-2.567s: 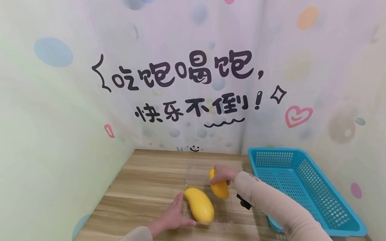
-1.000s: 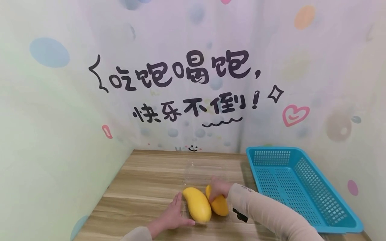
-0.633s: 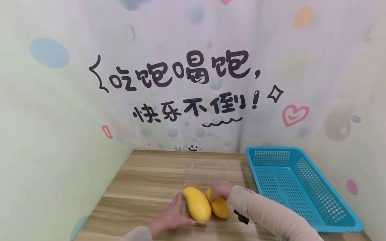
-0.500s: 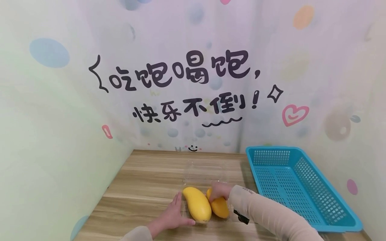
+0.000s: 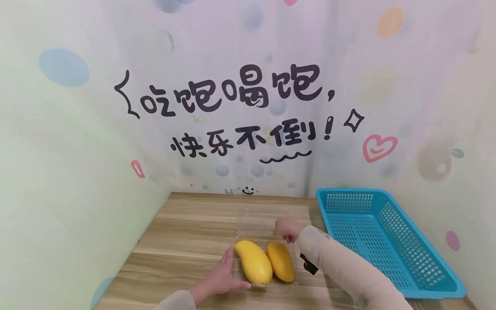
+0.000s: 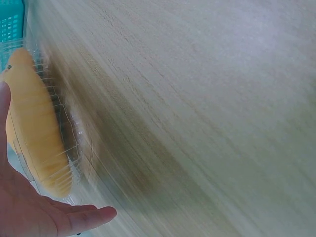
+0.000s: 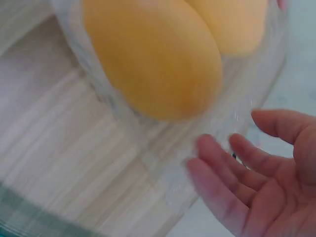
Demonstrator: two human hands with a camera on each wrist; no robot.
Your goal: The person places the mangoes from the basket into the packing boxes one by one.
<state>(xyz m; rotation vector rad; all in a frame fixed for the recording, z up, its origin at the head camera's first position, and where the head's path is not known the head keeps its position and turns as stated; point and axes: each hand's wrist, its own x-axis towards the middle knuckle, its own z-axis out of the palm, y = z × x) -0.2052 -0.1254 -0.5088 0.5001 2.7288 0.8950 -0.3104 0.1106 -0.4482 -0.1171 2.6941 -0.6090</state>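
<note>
One big, bright yellow, curvy mango (image 5: pixel 253 263) lies in the left part of a clear, thin plastic box (image 6: pixel 64 123), and we see one smaller, deeper orange-yellow oval mango (image 5: pixel 281 262) right beside it. Both slant the same way. We see the box's clear plastic lid (image 5: pixel 255 221) folded back behind them, on the brown, stripy wood table (image 5: pixel 186 241).

Our left hand (image 5: pixel 221 277) is at the left side of the box, next to the big mango. Its fingers are long and straight, its thumb is spread out, and it holds nothing. We cannot tell if it touches the box.

Our right hand (image 5: pixel 286 229) is just past the top of the smaller mango, by the right edge of the lid. It has let go: the fingers bend softly around nothing. We cannot tell if it touches the lid.

We see a big blue plastic basket with lots of little holes (image 5: pixel 360 232) to the right, and black writing (image 5: pixel 248 90) behind.
</note>
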